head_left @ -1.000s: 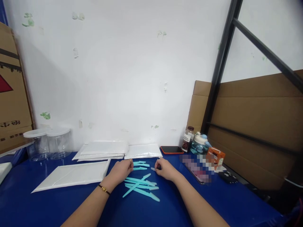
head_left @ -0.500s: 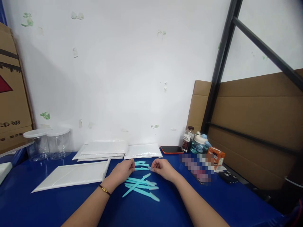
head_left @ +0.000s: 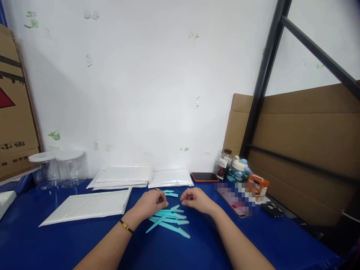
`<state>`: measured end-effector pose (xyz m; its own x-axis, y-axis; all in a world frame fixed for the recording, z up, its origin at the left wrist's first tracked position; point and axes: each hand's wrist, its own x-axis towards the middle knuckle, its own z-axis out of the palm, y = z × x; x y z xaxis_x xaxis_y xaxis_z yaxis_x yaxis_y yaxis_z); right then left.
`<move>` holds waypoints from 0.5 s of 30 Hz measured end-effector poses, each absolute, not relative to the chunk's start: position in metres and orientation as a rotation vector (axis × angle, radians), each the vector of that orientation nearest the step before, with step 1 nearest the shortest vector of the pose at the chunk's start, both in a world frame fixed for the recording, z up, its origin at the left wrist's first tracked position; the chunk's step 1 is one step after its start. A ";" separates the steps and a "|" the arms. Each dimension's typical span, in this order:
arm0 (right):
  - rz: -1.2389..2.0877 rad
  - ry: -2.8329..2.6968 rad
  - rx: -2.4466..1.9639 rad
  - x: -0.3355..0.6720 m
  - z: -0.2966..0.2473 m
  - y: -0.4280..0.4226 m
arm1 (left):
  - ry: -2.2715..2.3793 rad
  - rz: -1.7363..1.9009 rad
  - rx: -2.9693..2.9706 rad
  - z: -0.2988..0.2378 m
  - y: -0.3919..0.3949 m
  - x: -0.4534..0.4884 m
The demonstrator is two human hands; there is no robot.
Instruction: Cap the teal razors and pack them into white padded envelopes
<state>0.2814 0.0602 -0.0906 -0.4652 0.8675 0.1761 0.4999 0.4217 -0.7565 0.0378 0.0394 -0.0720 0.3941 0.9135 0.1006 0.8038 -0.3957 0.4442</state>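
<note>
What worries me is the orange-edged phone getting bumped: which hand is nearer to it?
Right. The right hand is on the near side of the orange-edged phone, apart from it; the left hand is farther off to the left, by the teal tools.

Forearms bare, L wrist has dk. bracelet w/ gold-col. bead, L fingers a thin ring.

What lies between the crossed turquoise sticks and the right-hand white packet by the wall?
In the head view, at least two more turquoise sticks lie there, partly hidden by the left hand, with blue tabletop around them.
</note>
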 end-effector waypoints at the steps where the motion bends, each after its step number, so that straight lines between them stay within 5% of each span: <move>1: 0.741 -2.071 -1.201 0.288 -0.089 0.064 | 1.537 0.547 2.376 -0.073 0.042 0.035; 6: 0.291 -1.904 -1.425 0.310 -0.091 0.080 | 1.732 0.564 2.501 -0.086 0.057 0.025; 15: 0.160 -2.039 -1.637 0.277 -0.113 0.087 | 1.831 0.536 2.435 -0.093 0.064 0.027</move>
<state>0.2774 0.0873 -0.1126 -0.1379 0.9385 0.3166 0.8774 0.2640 -0.4005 0.0266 0.0637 -0.0927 0.2396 0.9397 0.2442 0.9229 -0.2985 0.2432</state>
